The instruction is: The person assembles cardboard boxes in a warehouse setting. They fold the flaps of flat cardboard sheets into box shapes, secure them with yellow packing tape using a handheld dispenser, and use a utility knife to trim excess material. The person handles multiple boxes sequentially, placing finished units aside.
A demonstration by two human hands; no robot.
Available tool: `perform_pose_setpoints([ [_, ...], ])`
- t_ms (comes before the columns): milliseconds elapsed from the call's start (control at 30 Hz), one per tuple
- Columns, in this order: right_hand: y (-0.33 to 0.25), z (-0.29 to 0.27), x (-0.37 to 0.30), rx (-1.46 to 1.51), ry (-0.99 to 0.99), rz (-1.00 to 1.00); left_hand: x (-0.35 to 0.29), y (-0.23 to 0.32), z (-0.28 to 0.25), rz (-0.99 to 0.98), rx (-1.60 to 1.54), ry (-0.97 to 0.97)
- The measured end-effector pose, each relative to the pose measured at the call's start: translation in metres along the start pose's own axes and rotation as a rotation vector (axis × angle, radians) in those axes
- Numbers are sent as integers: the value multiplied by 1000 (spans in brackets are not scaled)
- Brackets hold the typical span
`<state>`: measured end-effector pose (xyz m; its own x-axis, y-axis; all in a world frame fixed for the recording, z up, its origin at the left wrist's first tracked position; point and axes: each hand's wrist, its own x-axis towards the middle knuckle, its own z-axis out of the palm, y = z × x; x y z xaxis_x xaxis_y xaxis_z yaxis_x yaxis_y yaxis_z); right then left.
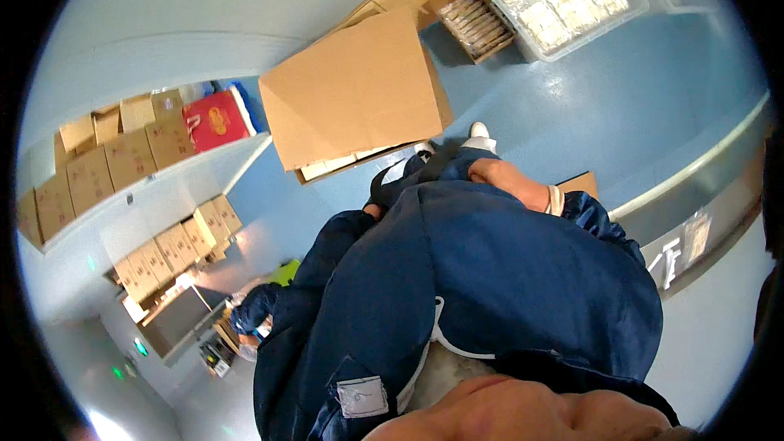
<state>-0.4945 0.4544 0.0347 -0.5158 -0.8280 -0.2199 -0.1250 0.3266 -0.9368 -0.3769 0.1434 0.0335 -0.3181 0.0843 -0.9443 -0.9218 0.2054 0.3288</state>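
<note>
Around the navy cloth jacket (482, 261), steady the bare right hand (505, 181) just past twelve o'clock, mostly hidden left hand (373, 211) at ten, near the curved black strap (378, 185); cannot tell either grip. Keep strap clear of the large brown cardboard box (351, 94) beyond, at eleven.

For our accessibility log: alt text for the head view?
The wearer's right hand and partly hidden left hand are by the lower edge of a dark blue jacket; ahead are a cardboard box and plastic bin of packets.
</note>
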Motion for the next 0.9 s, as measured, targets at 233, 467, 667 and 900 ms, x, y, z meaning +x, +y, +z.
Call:
perform_pose_setpoints([
  [233,6,-4,9,-43,-208,120,-8,-21,3,-3,44,25],
  [467,-2,-4,24,58,-333,123,-16,-47,7,6,69,40],
  [667,-31,-4,41,-58,-401,218,-33,-75,19,9,115,54],
  [900,-30,4,56,-202,-424,158,-71,-102,37,40,343,122],
])
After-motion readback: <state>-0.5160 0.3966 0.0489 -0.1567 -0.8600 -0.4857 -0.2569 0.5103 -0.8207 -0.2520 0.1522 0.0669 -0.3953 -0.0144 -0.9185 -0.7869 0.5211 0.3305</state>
